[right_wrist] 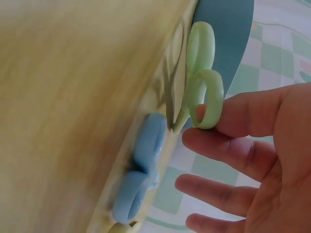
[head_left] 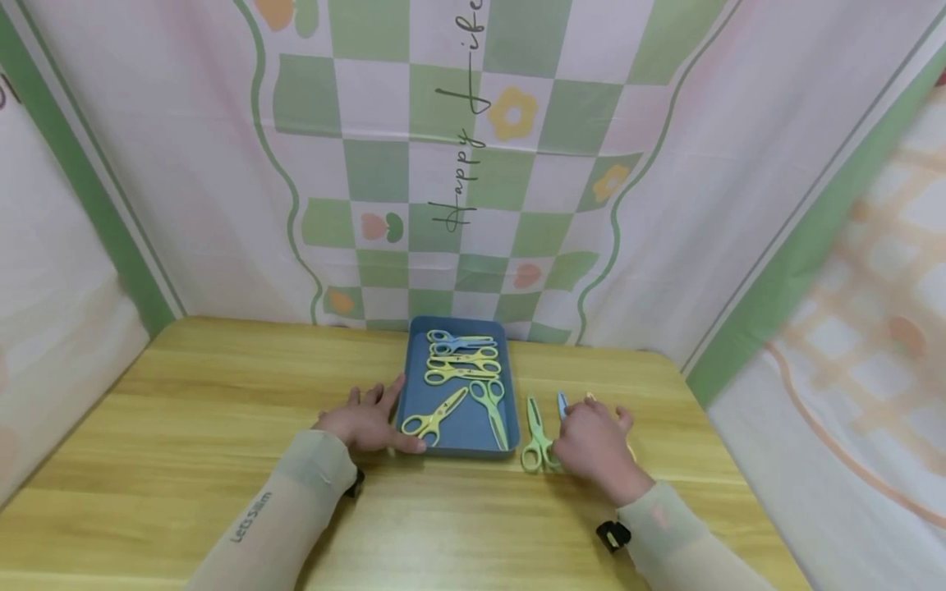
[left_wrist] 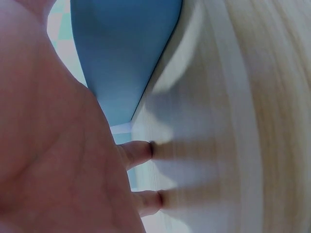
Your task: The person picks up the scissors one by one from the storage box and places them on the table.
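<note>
My right hand (head_left: 594, 443) pinches one finger ring of light green scissors (right_wrist: 218, 99) between thumb and index finger, its other fingers spread apart. The blades of these scissors point away from me, just right of a blue tray (head_left: 466, 452). Beside them lie blue scissors (right_wrist: 149, 143), partly hidden by the hand in the head view. Further right, yellow scissors (head_left: 631, 450) show only in part. At the tray's left side is my left hand (head_left: 362, 423), thumb by the front corner and fingers extended along the wall; two fingertips (left_wrist: 138, 153) reach down to the table.
Several scissors lie in the tray: blue ones (head_left: 460, 339) at the back, yellow ones (head_left: 473, 359) below them, a green pair (head_left: 493, 410) at right and a yellow pair (head_left: 436, 417) at front left. Behind the wooden table (head_left: 222, 394) hangs a checked curtain (head_left: 443, 172).
</note>
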A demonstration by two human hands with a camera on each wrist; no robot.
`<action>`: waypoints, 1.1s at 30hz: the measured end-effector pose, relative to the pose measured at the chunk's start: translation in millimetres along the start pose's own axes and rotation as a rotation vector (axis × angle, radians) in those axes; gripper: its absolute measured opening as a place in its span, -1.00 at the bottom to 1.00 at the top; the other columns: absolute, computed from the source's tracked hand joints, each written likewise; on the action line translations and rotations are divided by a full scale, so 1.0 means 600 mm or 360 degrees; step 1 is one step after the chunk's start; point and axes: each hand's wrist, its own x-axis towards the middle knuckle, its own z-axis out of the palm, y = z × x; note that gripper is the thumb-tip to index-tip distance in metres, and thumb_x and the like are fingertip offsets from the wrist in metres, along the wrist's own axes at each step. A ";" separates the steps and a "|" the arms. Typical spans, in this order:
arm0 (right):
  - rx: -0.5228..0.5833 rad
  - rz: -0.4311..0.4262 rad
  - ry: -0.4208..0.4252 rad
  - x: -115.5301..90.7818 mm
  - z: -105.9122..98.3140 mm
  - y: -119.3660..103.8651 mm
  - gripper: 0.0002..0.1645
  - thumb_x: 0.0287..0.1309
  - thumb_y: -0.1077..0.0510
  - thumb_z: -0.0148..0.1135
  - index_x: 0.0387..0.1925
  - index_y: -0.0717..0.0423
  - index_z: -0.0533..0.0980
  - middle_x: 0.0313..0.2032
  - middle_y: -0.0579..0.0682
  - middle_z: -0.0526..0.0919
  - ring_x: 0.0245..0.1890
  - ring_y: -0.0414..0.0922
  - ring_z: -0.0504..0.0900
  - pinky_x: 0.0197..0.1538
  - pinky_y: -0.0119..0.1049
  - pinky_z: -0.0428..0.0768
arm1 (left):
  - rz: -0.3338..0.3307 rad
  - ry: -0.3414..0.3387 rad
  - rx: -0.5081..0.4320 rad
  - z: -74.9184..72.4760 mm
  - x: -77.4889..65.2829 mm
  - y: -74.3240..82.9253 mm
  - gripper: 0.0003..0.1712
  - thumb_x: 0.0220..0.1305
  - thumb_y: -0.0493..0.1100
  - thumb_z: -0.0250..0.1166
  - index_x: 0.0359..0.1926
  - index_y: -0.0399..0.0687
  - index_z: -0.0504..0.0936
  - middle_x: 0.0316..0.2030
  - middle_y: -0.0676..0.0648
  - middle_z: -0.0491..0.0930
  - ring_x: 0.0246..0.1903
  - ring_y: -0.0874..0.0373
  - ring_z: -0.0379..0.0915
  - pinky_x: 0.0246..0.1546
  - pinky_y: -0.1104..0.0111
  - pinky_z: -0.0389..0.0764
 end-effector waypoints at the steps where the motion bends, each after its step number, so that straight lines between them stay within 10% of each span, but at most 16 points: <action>1: -0.0013 -0.0010 0.0006 -0.002 0.001 -0.001 -0.74 -0.13 0.16 0.25 -0.80 -0.09 0.45 0.11 0.11 0.63 0.27 0.35 0.32 0.19 0.50 -0.19 | -0.0001 -0.0001 -0.0002 0.000 -0.001 0.000 0.46 -0.14 0.57 0.39 0.60 0.31 -0.25 0.55 -0.22 -0.17 0.47 -0.37 -0.45 0.11 -0.55 -0.33; 23: -0.0110 -0.0007 -0.0028 -0.035 0.000 -0.006 -0.72 -0.09 0.08 0.33 -0.76 -0.11 0.44 -0.37 -0.08 0.65 0.19 0.34 0.40 0.23 0.48 -0.26 | 0.0008 0.0007 0.0008 -0.001 -0.001 0.001 0.43 -0.11 0.55 0.39 0.61 0.29 -0.24 0.54 -0.25 -0.15 0.46 -0.41 -0.42 0.10 -0.56 -0.29; 33: -0.0089 -0.0040 -0.0007 -0.033 -0.004 0.001 -0.67 -0.10 0.10 0.34 -0.80 -0.11 0.42 -0.59 -0.22 0.48 -0.16 0.10 0.55 0.18 0.49 -0.17 | -0.0022 -0.0005 0.0004 0.002 0.007 -0.002 0.54 -0.29 0.65 0.39 0.60 0.37 -0.26 0.55 -0.22 -0.16 0.47 -0.37 -0.45 0.09 -0.56 -0.37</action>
